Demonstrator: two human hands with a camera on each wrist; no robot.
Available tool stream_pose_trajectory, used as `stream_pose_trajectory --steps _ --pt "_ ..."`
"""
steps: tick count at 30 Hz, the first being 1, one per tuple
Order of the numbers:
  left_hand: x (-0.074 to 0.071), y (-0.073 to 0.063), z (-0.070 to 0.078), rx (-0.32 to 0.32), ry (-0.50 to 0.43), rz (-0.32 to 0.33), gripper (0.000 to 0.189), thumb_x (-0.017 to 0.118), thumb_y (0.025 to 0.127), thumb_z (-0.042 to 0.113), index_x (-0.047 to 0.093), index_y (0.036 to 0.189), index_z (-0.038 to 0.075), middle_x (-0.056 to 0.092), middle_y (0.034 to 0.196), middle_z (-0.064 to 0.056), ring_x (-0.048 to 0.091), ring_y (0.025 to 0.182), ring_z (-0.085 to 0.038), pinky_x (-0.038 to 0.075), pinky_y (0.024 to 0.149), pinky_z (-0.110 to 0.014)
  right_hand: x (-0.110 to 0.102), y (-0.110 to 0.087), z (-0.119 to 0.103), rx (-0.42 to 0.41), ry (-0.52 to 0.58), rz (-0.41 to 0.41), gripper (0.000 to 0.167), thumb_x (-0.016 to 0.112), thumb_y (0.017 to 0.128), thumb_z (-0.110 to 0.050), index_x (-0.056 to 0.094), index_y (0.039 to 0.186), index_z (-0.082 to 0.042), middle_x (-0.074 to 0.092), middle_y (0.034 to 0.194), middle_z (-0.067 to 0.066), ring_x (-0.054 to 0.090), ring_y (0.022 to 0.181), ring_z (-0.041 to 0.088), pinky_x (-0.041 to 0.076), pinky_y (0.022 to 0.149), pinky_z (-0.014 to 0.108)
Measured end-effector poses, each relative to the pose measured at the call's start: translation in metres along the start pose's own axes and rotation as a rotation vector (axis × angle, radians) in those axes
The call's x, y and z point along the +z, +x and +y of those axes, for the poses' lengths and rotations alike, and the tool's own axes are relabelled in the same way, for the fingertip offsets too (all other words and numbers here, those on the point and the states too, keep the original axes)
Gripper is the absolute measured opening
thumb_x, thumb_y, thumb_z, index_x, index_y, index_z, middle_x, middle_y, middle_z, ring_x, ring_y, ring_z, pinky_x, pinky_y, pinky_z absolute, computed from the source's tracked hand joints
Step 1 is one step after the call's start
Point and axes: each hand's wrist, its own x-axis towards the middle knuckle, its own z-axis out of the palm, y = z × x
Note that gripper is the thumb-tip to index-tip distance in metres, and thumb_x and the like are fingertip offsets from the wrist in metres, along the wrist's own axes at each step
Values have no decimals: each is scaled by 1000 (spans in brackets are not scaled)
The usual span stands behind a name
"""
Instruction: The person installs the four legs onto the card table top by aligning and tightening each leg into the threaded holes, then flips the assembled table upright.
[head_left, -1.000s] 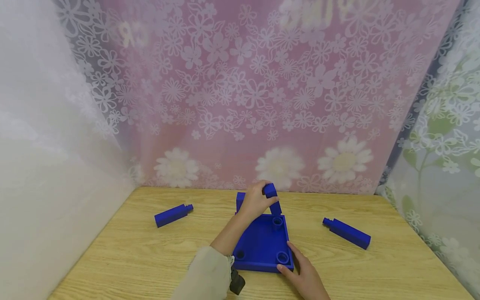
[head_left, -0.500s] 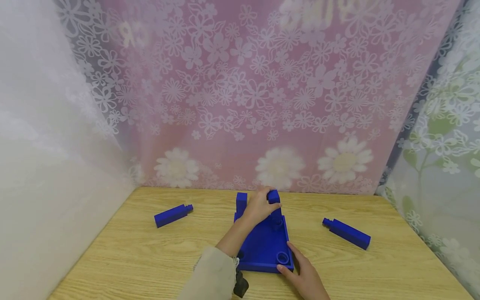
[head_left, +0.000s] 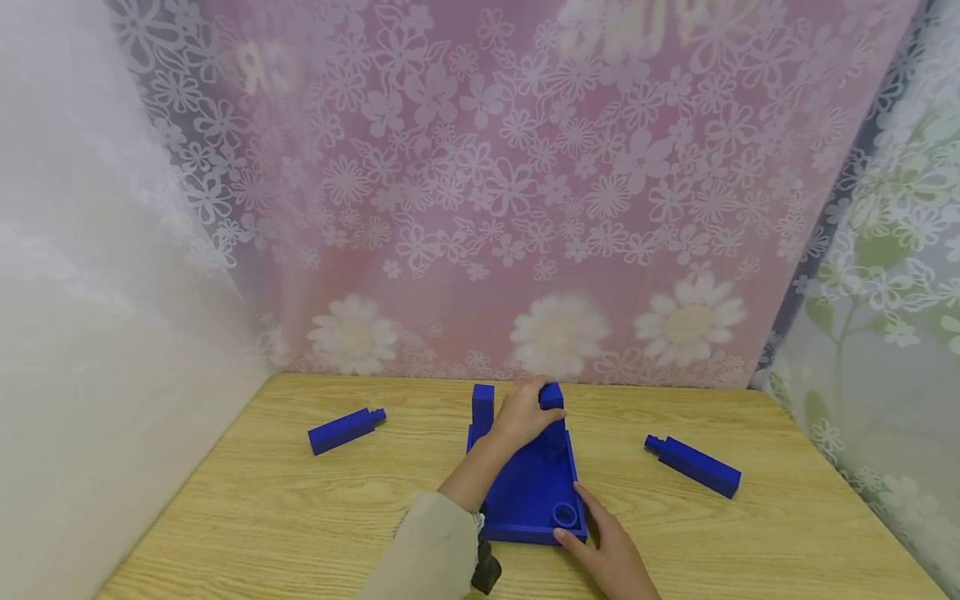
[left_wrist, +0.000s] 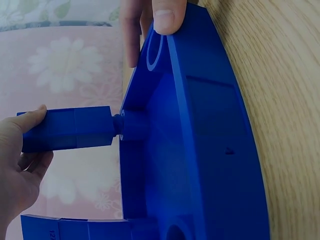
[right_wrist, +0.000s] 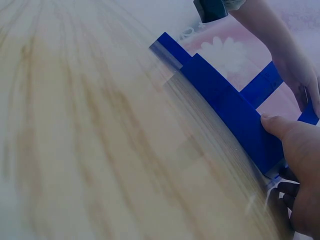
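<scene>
Seating step, seemingly second of four. Left hand (head_left: 521, 414) pinches blue leg (left_wrist: 75, 129) at far-right socket (left_wrist: 135, 126) of tray (head_left: 528, 532) (peg neck (left_wrist: 117, 125) exposed); right hand (head_left: 611, 550) clamped on tray's near-right corner. Next move likely calls for straight downward press, tray braced. Left spare leg (head_left: 343, 432), right spare leg (head_left: 697, 468): flanking tray.

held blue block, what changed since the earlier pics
The held blue block moved down and slightly right, going from tilted to nearly upright at the far-right socket of the tray; the left hand moved with it, keeping its grip. The right hand stayed on the near-right corner, and the standing block, left loose block and right loose block stayed put.
</scene>
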Motion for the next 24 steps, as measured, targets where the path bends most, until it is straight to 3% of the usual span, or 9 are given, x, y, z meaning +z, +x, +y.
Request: stream_pose_trajectory --steps 11,18,24 --pt "10 -1 7 -20 -41 83 46 72 81 23 56 121 7 55 117 -10 53 107 -27 45 88 -37 -2 0 0 -16 10 0 81 60 81 -55 36 141 -6 39 136 23 37 123 41 31 96 56" --pt "20 -3 9 -71 -65 118 45 68 85 30 55 121 7 51 122 -10 49 111 -25 43 90 -37 0 0 -2 -5 -3 3 82 60 81 -56 37 140 -5 40 136 24 37 122 42 32 96 56" --pt "27 -2 11 -96 -116 211 46 67 82 41 59 114 9 55 111 -6 53 100 -21 47 80 -33 -1 -1 -3 14 9 -7 82 60 80 -56 36 141 -6 39 136 24 36 122 43 31 95 58"
